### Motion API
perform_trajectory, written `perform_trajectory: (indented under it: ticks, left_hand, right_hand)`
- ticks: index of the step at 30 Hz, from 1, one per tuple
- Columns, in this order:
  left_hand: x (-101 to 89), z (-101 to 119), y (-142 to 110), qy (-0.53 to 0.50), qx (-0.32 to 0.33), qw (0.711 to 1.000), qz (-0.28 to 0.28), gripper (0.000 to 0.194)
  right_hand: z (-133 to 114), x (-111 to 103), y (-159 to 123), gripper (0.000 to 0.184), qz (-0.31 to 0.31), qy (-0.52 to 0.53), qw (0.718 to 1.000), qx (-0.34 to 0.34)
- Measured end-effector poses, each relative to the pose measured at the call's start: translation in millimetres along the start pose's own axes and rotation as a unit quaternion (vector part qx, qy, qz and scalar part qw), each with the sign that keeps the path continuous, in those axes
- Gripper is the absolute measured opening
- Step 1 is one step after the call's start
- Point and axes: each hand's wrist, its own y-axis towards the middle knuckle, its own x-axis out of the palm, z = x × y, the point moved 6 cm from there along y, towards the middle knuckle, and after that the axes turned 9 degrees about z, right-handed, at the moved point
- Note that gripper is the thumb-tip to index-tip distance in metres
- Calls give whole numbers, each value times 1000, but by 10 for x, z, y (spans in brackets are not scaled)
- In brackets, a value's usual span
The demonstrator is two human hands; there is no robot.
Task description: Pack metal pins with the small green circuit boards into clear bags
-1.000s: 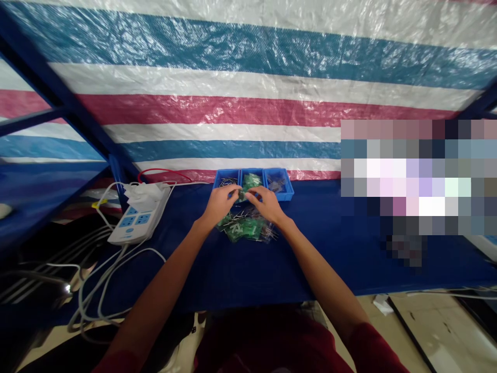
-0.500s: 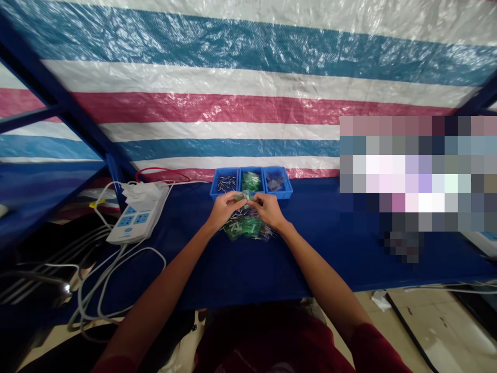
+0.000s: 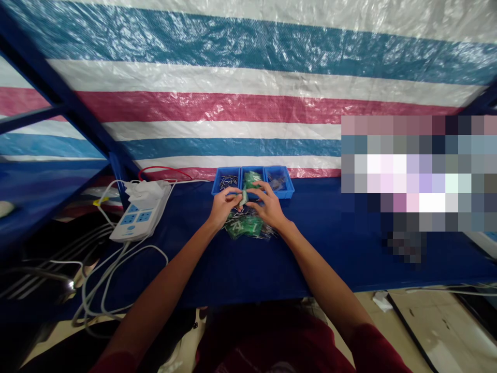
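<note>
My left hand (image 3: 225, 207) is closed on a small pale-green plastic packet (image 3: 244, 198), pinched between thumb and fingertips and held on edge. At its right side is my right hand (image 3: 268, 206), thumb and fingers apart; whether a fingertip touches the packet I cannot tell. Below both hands lies a pile of green and clear packets (image 3: 248, 227) with thin metal pieces among them. Behind the hands stand three joined blue bins: the left bin (image 3: 215, 189) has small metal pieces, the middle bin (image 3: 252, 169) green packets, the right bin (image 3: 285, 194) clear plastic bags.
A white power strip (image 3: 135, 220) with a plugged-in adapter and loose white cables (image 3: 106, 280) lies on the left of the blue table (image 3: 240, 274). Striped sheeting (image 3: 233, 109) hangs behind. A blurred-out area covers the right side.
My right hand's fingers have spread from a pinch at the packet. The packet has turned to stand on edge in my left hand. The view has shifted slightly.
</note>
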Motion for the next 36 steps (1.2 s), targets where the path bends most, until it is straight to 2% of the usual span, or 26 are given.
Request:
perform_trajectory:
  ticks: [6, 9, 12, 14, 17, 20, 23, 27, 32, 34, 36]
  left_hand:
    - [38, -41, -5, 8, -26, 999, -23, 41]
    - [10, 24, 13, 56, 32, 998, -10, 50]
    - [6, 98, 1, 122, 91, 988, -8, 41]
    - [24, 112, -22, 143, 94, 985, -21, 36]
    - [23, 123, -48, 100, 70, 992, -20, 34]
    - [-20, 133, -48, 29, 49, 998, 17, 43]
    - [-30, 123, -45, 17, 39, 999, 30, 40]
    - [18, 139, -55, 79, 55, 995, -6, 38]
    - [53, 262, -83, 214, 173, 961, -18, 36]
    - [49, 245, -85, 225, 174, 959, -17, 35]
    - [25, 201, -78, 220, 147, 964, -7, 34]
  right_hand:
    - [26, -2, 13, 16, 10, 2, 1000, -6]
    - [84, 36, 2, 16, -4, -13, 1000, 27]
    - [104, 56, -13, 14, -4, -9, 998, 57]
    - [87, 39, -19, 14, 12, 10, 997, 70]
    - [53, 5, -25, 20, 29, 47, 995, 81]
    - [-10, 10, -22, 30, 24, 74, 996, 31]
    - [-39, 29, -26, 22, 39, 61, 997, -37]
    - [37, 38, -29, 17, 62, 37, 997, -31]
    - [101, 54, -22, 16, 24, -1, 1000, 13]
    - [78, 41, -16, 15, 29, 8, 999, 14]
    - [58, 30, -14, 19, 35, 28, 999, 27]
